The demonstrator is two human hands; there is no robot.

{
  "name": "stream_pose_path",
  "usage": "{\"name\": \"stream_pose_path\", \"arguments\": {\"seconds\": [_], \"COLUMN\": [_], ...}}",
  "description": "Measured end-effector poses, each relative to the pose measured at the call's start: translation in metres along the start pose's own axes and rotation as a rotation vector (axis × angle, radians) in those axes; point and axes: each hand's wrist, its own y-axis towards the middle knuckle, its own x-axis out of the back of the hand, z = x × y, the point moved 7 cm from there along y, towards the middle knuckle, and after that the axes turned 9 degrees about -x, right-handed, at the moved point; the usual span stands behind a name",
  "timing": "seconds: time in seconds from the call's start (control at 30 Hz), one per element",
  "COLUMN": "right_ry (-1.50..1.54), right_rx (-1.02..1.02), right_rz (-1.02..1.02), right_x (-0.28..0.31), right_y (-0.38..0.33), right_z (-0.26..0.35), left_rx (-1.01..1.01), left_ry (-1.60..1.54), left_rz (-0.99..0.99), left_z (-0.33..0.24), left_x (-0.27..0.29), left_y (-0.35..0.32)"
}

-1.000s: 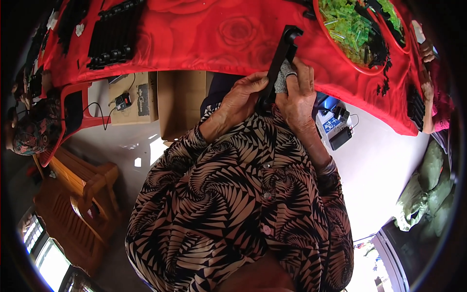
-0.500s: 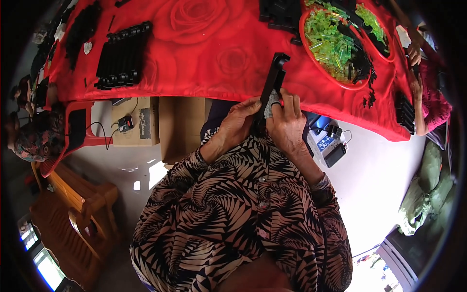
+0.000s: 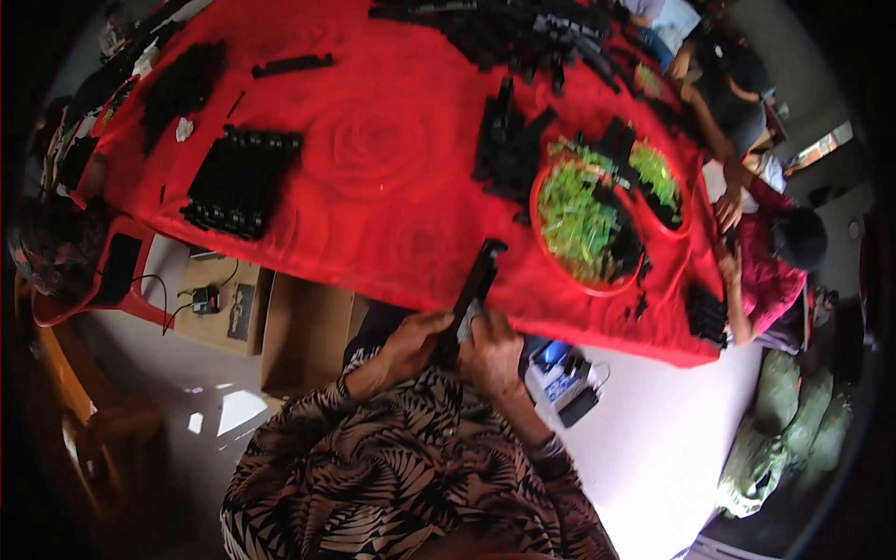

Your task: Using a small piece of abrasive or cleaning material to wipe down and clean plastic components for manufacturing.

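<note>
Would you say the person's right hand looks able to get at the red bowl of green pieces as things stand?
Probably yes, once it lets go: the right hand is on the long black strip together with the left hand, and the red bowl lies just beyond on the red cloth with nothing between.

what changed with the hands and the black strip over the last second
Both hands, left hand and right hand, and the long black strip now sit lower in the picture as the view tilted up the red tablecloth. Both hands kept their grip on the strip throughout.

A long, narrow black strip (image 3: 474, 287) slants upward over the red-covered table's near edge.
</note>
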Motion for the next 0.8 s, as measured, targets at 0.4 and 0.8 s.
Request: {"name": "stream_pose_path", "arguments": {"seconds": [0.4,0.8], "right_ry": [0.128,0.148], "right_rx": [0.009,-0.037], "right_rz": [0.119,0.128], "right_x": [0.005,0.005], "right_y": [-0.004,0.002], "right_z": [0.001,0.002], "left_rx": [0.020,-0.065], "left_ry": [-0.055,0.011], "left_rz": [0.006,-0.073], "left_z": [-0.001,-0.007], "left_x": [-0.005,-0.010], "left_y": [0.003,-0.002]}}
